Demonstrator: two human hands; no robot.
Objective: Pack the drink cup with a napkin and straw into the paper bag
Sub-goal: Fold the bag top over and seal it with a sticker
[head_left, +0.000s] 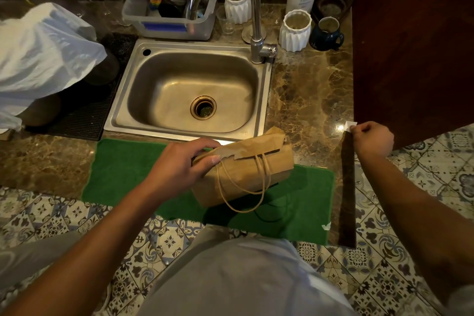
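My left hand (183,161) grips the left end of a brown paper bag (246,169) and holds it flat on its side in the air, below the sink's front edge and above a green mat. The bag's cord handles hang down in loops. Off to the right, my right hand (373,140) is closed on a small white piece of paper (350,126) at the counter's corner; whether it is the napkin I cannot tell. No drink cup or straw is visible.
A steel sink (123,100) with a tall faucet (254,7) lies ahead in the marble counter (307,100). A white plastic bag (43,54) sits at left, and a tub, white vases, a soap bottle and a mug stand behind. A dark cabinet (410,46) stands at right. The green mat (133,174) lies on the tiled floor.
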